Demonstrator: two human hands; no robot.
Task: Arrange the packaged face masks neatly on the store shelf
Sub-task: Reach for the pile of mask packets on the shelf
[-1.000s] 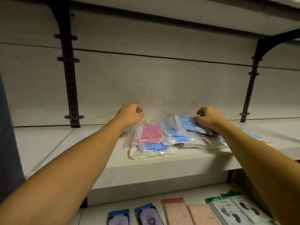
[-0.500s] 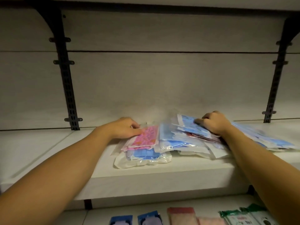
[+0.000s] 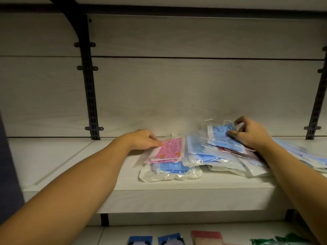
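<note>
lifted now, blue mask pack point(image 3: 223, 137) in right grip point(image 3: 251, 134); left hand point(image 3: 143, 141) flat, fingertips hidden behind pink pack point(image 3: 168, 150).

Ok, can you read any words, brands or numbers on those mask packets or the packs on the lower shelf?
None can be read.
Pink patterned mask packet in clear plastic: a printed pattern only, no lettering visible.
Blue patterned mask packet in clear plastic, gripped by the right hand: no text visible.
Blue packs and green packs on the lower shelf: cut off and too blurred to read.
</note>
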